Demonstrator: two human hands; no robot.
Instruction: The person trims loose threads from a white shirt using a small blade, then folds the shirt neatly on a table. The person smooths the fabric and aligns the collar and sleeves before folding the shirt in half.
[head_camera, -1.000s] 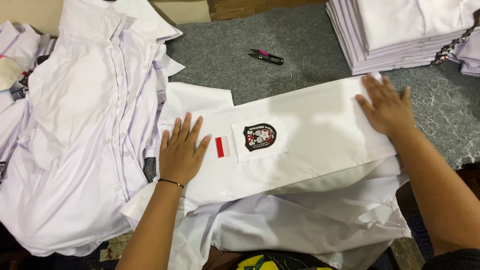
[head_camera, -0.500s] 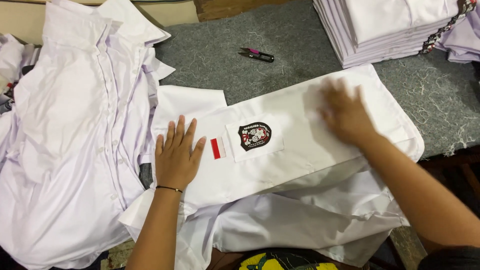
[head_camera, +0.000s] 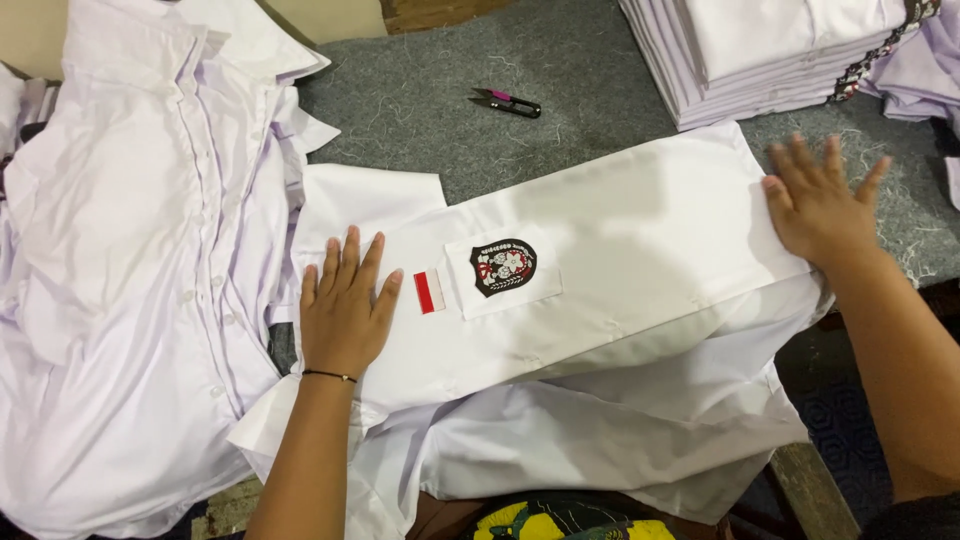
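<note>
A white cotton school shirt with a crest pocket (head_camera: 600, 270) is lying folded across the frame's centre. The left hand (head_camera: 343, 310) and right hand (head_camera: 820, 205) are pressing it flat, fingers spread, likely holding the fold. Small black thread snips (head_camera: 508, 101) and a stack of folded shirts (head_camera: 770, 50) are sitting above, clear of both hands.

bare grey mat (head_camera: 420, 100) open except snips (head_camera: 506, 102); shirt stack (head_camera: 770, 50) blocks far right.
</note>
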